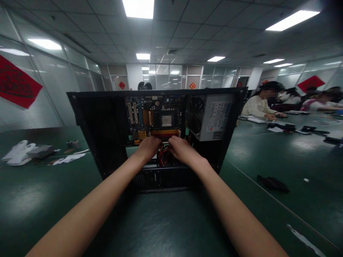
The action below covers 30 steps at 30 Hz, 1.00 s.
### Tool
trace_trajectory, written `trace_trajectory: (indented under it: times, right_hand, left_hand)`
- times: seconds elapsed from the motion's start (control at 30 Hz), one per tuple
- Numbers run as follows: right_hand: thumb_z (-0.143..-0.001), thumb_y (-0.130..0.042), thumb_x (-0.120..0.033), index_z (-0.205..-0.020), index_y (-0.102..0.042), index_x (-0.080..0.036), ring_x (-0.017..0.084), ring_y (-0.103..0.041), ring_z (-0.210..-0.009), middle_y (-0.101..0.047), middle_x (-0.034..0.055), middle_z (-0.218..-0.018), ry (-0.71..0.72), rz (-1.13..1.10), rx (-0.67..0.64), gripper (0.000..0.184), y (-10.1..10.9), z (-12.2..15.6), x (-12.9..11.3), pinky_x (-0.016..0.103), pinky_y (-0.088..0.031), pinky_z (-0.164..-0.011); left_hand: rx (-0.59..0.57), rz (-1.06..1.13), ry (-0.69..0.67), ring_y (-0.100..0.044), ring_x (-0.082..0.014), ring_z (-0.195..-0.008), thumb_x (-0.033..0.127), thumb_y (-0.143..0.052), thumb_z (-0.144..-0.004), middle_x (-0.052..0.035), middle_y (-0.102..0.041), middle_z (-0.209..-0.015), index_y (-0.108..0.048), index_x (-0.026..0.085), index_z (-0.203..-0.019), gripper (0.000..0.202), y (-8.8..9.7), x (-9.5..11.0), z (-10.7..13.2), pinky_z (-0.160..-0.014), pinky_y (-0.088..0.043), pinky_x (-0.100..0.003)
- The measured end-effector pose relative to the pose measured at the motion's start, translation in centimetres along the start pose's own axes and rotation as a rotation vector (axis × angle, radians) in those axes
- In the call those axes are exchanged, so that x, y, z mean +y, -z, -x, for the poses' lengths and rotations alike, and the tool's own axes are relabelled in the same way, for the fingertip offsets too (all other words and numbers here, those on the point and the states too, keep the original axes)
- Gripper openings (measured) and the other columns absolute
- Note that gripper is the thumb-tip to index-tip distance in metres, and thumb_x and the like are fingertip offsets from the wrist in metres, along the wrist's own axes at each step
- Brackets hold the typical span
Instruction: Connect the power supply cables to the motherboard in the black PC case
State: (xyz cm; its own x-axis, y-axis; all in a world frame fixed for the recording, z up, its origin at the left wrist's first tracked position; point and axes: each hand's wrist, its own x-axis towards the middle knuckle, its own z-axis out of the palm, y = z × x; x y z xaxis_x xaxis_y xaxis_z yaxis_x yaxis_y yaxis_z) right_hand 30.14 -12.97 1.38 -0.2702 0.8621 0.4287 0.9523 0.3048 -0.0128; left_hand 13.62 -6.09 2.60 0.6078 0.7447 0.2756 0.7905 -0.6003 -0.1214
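Note:
An open black computer case (93, 125) stands before me with its inside facing me. Mounted within it are a motherboard (171, 107) with a bare square processor (166, 120) and a grey power supply (216, 117) with a fan. My left hand (150, 147) is closed at the lower edge of the motherboard, just below the memory slots (166, 133). Beside it, my right hand (180, 147) is also closed, near the right end of those slots. Red, black and green cables (164, 156) hang between the two hands. What the fingertips grip is hidden from view.
The case rests on a green table (160, 221). To the left lie a white plastic bag (20, 152), a grey box (40, 151) and papers (70, 157). On the right are a dark cloth-like item (273, 183) and a white strip (305, 238). People sit farther right.

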Motion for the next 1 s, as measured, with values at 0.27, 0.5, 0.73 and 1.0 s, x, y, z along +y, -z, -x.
trace_trajectory:
  times: [0.27, 0.5, 0.73, 1.0]
  right_hand:
    - [-0.093, -0.043, -0.006, -0.103, -0.058, -0.015, 0.018, -0.061, -0.094, -0.058, 0.0103, -0.113, 0.123, 0.057, -0.043, 0.020, -0.3, -1.5, 0.5, 0.027, -0.042, -0.076]
    - [-0.094, -0.042, -0.009, -0.107, -0.058, -0.014, 0.020, -0.058, -0.104, -0.058, 0.0114, -0.114, 0.201, 0.125, -0.075, 0.021, -0.5, -2.0, 1.4, 0.028, -0.043, -0.085]
    - [-0.092, -0.046, -0.011, -0.104, -0.059, -0.015, 0.020, -0.059, -0.099, -0.058, 0.0104, -0.114, 0.133, 0.104, -0.025, 0.017, -0.5, -1.7, 1.2, 0.028, -0.043, -0.079]
    - [-0.093, -0.045, -0.013, -0.106, -0.059, -0.017, 0.021, -0.062, -0.097, -0.059, 0.0106, -0.116, 0.086, 0.144, -0.052, 0.019, -0.1, -1.5, 0.7, 0.029, -0.043, -0.075]
  left_hand:
    - [0.019, 0.034, -0.016, -0.070, -0.0282, -0.099, 0.026, -0.052, -0.096, -0.0151, -0.073, -0.105, -0.074, 0.020, -0.105, 0.026, -0.2, -0.3, 0.4, -0.085, -0.053, -0.036]
    - [0.056, 0.047, -0.031, -0.071, -0.0281, -0.098, 0.022, -0.050, -0.095, -0.0144, -0.072, -0.107, -0.073, 0.021, -0.108, 0.027, -0.3, -0.5, 0.5, -0.082, -0.054, -0.036]
    - [0.063, 0.162, -0.030, -0.069, -0.0232, -0.100, 0.023, -0.051, -0.094, -0.0100, -0.074, -0.107, -0.073, 0.024, -0.108, 0.027, 0.0, -0.4, 1.1, -0.085, -0.051, -0.031]
    - [0.077, 0.211, -0.068, -0.070, -0.0232, -0.097, 0.026, -0.049, -0.095, -0.0098, -0.075, -0.102, -0.076, 0.021, -0.102, 0.028, -0.2, -0.5, 0.9, -0.081, -0.051, -0.030]
